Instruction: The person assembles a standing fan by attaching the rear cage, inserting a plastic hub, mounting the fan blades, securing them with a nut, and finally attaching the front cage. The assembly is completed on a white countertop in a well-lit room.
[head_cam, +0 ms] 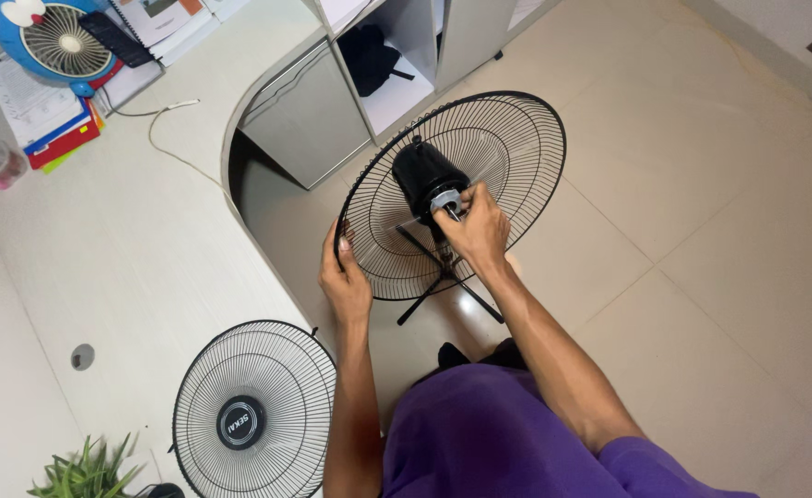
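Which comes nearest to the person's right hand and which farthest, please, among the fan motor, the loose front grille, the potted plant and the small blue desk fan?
1. Fan motor: black, right at the fingers of the right hand.
2. Loose front grille: lower left, on the desk edge.
3. Potted plant and small blue desk fan: bottom-left and top-left corners, too close to call.

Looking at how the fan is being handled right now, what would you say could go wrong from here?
The rear grille is steadied only by the left hand at its rim, so it might tilt or slip. The right hand has fingertips at the shaft by the motor and could get pinched. The front grille overhangs the desk edge and might fall.
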